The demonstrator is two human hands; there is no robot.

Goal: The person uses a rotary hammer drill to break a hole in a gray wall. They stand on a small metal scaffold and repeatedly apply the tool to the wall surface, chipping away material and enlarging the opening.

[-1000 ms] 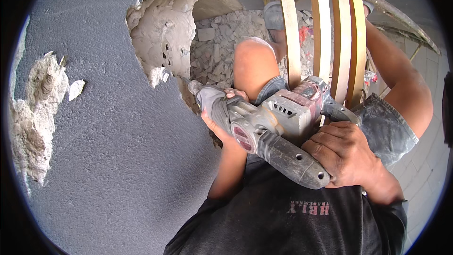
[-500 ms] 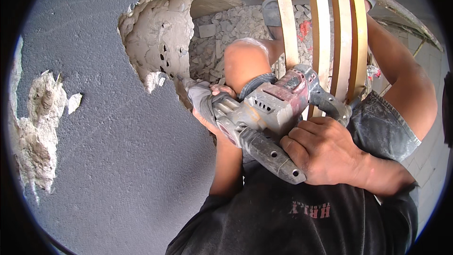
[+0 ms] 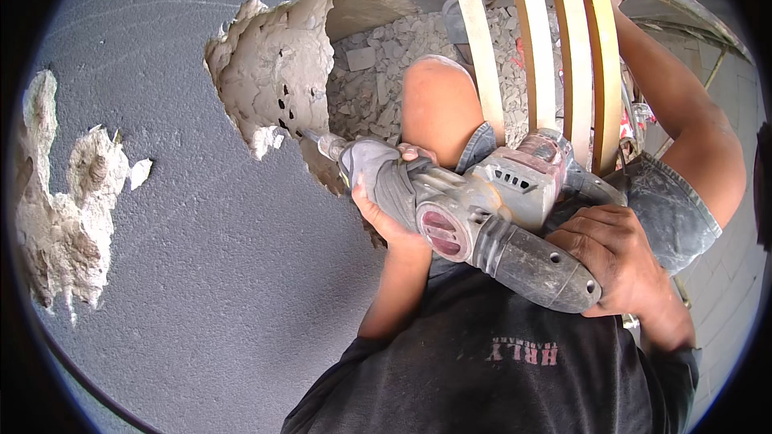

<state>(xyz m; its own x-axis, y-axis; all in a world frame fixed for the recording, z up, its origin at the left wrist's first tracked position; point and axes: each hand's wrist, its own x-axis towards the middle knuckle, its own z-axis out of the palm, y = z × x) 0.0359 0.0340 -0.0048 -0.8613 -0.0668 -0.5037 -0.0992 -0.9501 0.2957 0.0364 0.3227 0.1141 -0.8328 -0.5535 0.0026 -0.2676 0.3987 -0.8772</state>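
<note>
A dusty grey demolition hammer (image 3: pixel 507 185) with dull red parts lies across my lap, its front end toward the wall on the left. My left hand (image 3: pixel 388 221) is closed around the front barrel, over a grey cloth or glove-like wrap (image 3: pixel 384 173). My right hand (image 3: pixel 613 253) is closed on the black rear handle (image 3: pixel 539 268); its grip bar is mostly hidden by the fingers. The chisel bit (image 3: pixel 312 140) points at the lower right edge of a ragged hole (image 3: pixel 277 72) broken in the grey wall (image 3: pixel 209 225). Whether the tip touches cannot be made out.
Grey rubble (image 3: pixel 386 40) lies behind the hole and around my bent knee. Several wooden slats (image 3: pixel 531 40) rise in front of me, beside a metal pole (image 3: pixel 683 4). Another broken patch (image 3: pixel 88 201) shows at the wall's left. Tiled floor (image 3: pixel 724 217) lies at right.
The hammer has rolled so its round red side cap shows, and its rear has shifted right with my right hand. The bit now shows near the hole's edge. Both hands keep hold.
</note>
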